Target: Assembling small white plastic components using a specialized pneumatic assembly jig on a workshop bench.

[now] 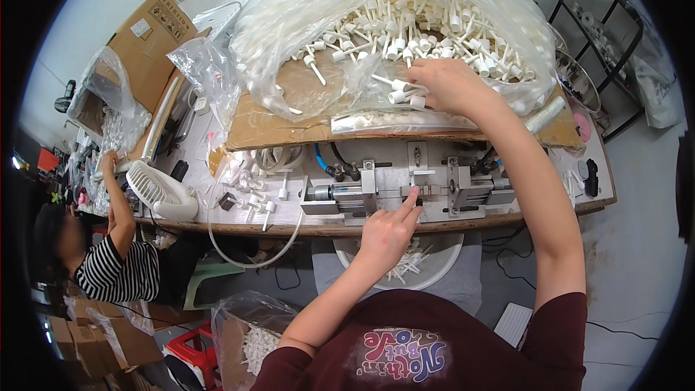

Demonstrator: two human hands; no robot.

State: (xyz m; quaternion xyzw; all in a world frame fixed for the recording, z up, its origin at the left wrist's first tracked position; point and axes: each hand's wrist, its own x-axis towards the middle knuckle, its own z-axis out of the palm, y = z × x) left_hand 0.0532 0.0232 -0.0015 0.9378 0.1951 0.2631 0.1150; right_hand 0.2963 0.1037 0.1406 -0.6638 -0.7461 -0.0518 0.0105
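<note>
Two hands at work, one on the heap, one on the press. Right hand (450, 85), at 12 o'clock of the frame, lies on the pile of white plastic pump stems (427, 29); its grip is curled around a few stems, fingertips pinching them at the hand's 9 o'clock side. Left hand (387, 230) reaches up from 6 o'clock; index finger stretched out, the other fingers folded in, tip touching the middle of the small metal fixture (416, 192) bolted on the tabletop (217, 224). Whether a stem sits under that fingertip, I cannot tell.

Containers:
- Large clear plastic bag (304, 7), mouth open, spread over a cardboard sheet (289, 123); holds the stems, thickest toward 1 o'clock.
- White round bowl (441, 264) just below the tabletop edge, at 5 o'clock of the left hand; holds thin white stems.
- Clear bag (246, 333) at 7 o'clock, on the floor, with white parts inside.

A few loose stems lie on the tabletop at 9 o'clock of the fixture, near a small white fan (163, 192). Another person in a striped shirt (116, 271) sits at far 9 o'clock, one hand raised to a neighbouring tabletop.
</note>
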